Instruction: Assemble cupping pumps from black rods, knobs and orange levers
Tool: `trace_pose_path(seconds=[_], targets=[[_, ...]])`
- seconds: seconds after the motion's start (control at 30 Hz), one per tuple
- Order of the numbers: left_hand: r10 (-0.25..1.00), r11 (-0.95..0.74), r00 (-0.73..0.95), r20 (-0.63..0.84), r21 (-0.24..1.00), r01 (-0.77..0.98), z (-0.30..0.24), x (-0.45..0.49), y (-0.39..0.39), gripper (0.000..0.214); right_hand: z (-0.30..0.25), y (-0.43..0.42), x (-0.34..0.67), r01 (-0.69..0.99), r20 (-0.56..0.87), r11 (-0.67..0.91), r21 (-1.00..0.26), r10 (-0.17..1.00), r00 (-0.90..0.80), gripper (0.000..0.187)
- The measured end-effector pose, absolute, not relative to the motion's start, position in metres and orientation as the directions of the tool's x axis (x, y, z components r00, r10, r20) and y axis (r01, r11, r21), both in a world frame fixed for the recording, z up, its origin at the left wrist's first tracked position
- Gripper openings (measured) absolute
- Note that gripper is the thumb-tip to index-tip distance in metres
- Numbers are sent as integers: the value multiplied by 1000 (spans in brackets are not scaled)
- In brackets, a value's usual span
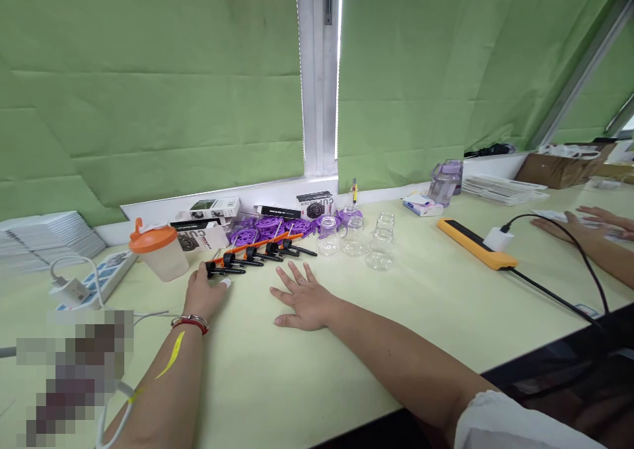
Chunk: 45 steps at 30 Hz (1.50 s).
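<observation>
My left hand (205, 292) lies on the pale green table (347, 343), its fingers closed round the nearest black dropper cap (218, 270) at the left end of a row of several droppers (262, 251) lying on an orange strip. My right hand (302, 298) rests flat on the table with fingers spread, holding nothing, just in front of that row. Several small clear glass bottles (355, 239) stand upright behind and to the right of my right hand. Purple plastic pieces (270, 226) lie behind the droppers.
An orange-lidded cup (159, 249) stands left of my left hand, beside a white power strip (102, 275). Small boxes (208, 210) line the windowsill. An orange power strip (475, 243) with a black cable lies to the right. Another person's hands (584, 223) rest at far right.
</observation>
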<state>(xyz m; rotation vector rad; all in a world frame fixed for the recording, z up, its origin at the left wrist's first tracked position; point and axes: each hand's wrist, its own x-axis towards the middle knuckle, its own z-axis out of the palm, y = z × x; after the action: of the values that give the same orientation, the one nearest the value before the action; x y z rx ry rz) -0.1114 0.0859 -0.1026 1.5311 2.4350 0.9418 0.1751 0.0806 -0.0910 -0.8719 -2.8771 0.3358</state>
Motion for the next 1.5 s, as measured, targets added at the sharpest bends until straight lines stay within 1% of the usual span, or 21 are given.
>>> trace_pose_path(seconds=[0.37,0.47,0.5,0.57,0.67,0.77,0.83,0.9,1.0,1.1,1.27,1.5], targets=[[849,306,-484,209,552,776,-98,-108,84,88,-91,82,175,546,-4,793,-271,566,-824,81],[848,302,-470,245,506,808,-100,-107,86,89,-92,85,173,553,-8,788,-270,573,-820,81],[846,308,-464,262,469,827,-100,-105,87,89,-93,87,172,565,-4,782,-264,585,-811,81],[845,322,-437,308,358,876,-101,-99,88,86,-94,92,168,603,32,761,-239,627,-778,80],[855,304,-344,389,161,939,-103,-89,91,79,-96,104,160,682,159,710,-175,704,-693,75],[881,219,-200,429,7,976,-105,-83,96,74,-99,120,152,761,278,636,-127,759,-589,71],[895,145,-96,435,-81,986,-104,-83,99,73,-102,130,149,800,320,589,-116,784,-532,71],[902,95,-26,431,-137,986,-103,-87,103,72,-104,139,147,823,352,559,-102,794,-496,69],[912,59,14,410,-166,984,-100,-96,108,72,-104,148,145,840,400,539,-66,786,-472,62],[923,11,64,379,-192,981,-96,-102,113,71,-102,155,143,849,414,527,-46,783,-464,56],[930,-37,117,350,-228,973,-92,-102,119,67,-98,164,140,839,362,541,-58,795,-487,50],[947,-63,138,289,-254,965,-91,-102,126,65,-101,176,139,807,281,586,-67,788,-548,51]])
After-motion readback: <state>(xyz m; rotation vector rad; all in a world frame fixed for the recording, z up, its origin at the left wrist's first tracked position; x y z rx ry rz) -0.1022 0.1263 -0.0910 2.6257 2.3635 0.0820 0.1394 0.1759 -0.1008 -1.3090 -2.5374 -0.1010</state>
